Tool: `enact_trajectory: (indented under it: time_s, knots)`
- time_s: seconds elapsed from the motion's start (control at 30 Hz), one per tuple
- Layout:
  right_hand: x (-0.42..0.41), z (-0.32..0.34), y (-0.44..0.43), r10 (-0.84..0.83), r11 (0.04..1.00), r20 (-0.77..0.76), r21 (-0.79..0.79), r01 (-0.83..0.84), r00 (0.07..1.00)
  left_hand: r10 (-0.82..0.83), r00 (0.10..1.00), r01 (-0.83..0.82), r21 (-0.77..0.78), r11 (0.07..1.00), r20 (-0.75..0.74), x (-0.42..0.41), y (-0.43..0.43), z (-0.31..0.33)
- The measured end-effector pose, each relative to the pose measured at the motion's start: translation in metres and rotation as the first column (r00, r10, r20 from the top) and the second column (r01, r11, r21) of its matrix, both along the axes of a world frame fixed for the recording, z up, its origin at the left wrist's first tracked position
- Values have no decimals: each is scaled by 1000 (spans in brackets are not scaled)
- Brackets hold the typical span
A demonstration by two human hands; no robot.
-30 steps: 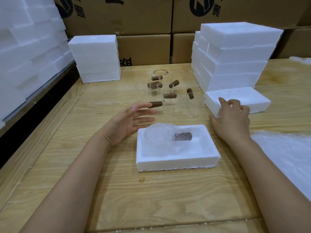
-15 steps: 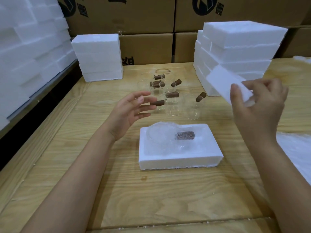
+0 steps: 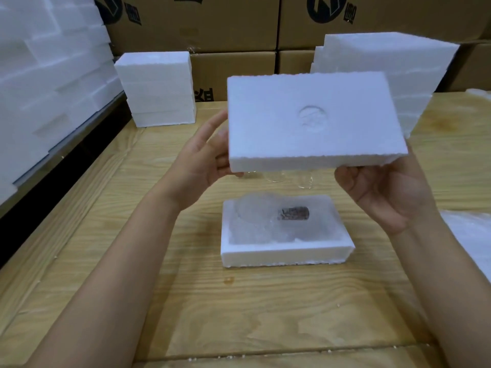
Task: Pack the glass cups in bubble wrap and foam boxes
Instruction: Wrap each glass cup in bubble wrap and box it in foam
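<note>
- Half a second ago only the right hand (image 3: 385, 192) held the foam lid (image 3: 305, 120), off to the right and tilted. Now both hands hold it, and it is almost level.
- The left hand (image 3: 202, 160) was then free and open above the worktop (image 3: 239, 309). Now it grips the left short edge of the lid.
- The lid has come to the middle, between the two sets of fingers, and it now hides most of the glass cups (image 3: 276, 176). We see only their bottoms just under its near edge.
- The left hand has the palm turned to the right. Its fingers (image 3: 221, 164) curl round the lower left corner of the lid, and the thumb lies along the edge above.
- The right hand has the palm up under the near right corner. The thumb touches the near edge. The other fingers are hidden behind the lid, so we cannot tell how much they curl.
- The foam box (image 3: 287, 252) lies open on the worktop, below and between the fingers and apart from them.
- The wrapped cup (image 3: 265, 219) lies inside the box, and its brown handle (image 3: 293, 213) shows through the wrap.
- A bubble wrap sheet (image 3: 473, 235) lies to the right of the right wrist.
</note>
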State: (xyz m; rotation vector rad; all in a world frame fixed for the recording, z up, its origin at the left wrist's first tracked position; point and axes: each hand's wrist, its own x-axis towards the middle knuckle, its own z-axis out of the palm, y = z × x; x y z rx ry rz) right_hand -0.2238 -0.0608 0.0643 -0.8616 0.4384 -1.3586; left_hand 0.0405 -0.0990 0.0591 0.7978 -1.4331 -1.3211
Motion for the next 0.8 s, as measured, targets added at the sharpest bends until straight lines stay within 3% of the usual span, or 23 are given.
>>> enact_trajectory:
  time_s: [0.13,0.27,0.47,0.8]
  knots:
    - [-10,-6,-4,116,993,-96,-7,-118,989,-56,998,57,20,998,-21,16,1,5]
    - [-26,-8,-9,135,990,-296,-2,-142,946,-118,993,120,96,988,-30,31,5,-2]
    - [-37,-9,-6,155,988,-497,88,-128,854,-198,974,169,231,958,112,33,5,-12]
    - [-35,-15,-9,291,956,-637,212,-200,714,-229,945,164,268,949,232,43,7,-22]
